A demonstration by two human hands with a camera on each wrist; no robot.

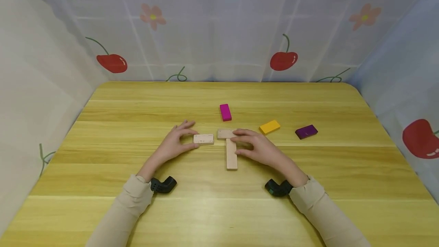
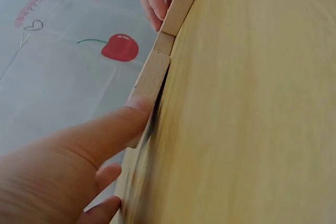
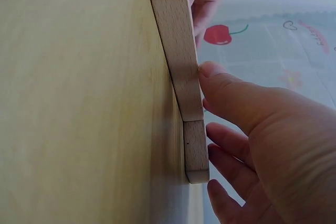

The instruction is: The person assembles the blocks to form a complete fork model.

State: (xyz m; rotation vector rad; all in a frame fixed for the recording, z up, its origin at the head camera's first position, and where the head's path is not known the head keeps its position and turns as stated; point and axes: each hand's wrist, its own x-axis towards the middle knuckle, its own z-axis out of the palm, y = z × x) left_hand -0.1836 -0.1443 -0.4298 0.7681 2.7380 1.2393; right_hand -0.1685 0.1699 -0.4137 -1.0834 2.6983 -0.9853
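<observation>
- The left hand (image 1: 173,140) had its fingers clamped on the left plain block (image 1: 204,139), thumb on the side toward the worktop's (image 1: 219,216) near edge; gripping only the end toward the left edge probably served to leave the other end unobstructed;
- The left plain block lay mid-worktop, just beside the far plain block (image 1: 223,134), with a gap between them in the head view;
- The near plain block (image 1: 231,157) pointed toward the near edge, its far end seemingly against the far plain block;
- The right hand (image 1: 260,148) held its fingers apart, tips against this pair, likely to steady both;
- The pink block (image 1: 225,112) lay toward the far edge, the yellow block (image 1: 269,127) and purple block (image 1: 306,132) toward the right edge, apparently out of the hands' way;
- The right fingers hid the far plain block's right end; whether the left plain block was slightly raised was hard to tell
</observation>
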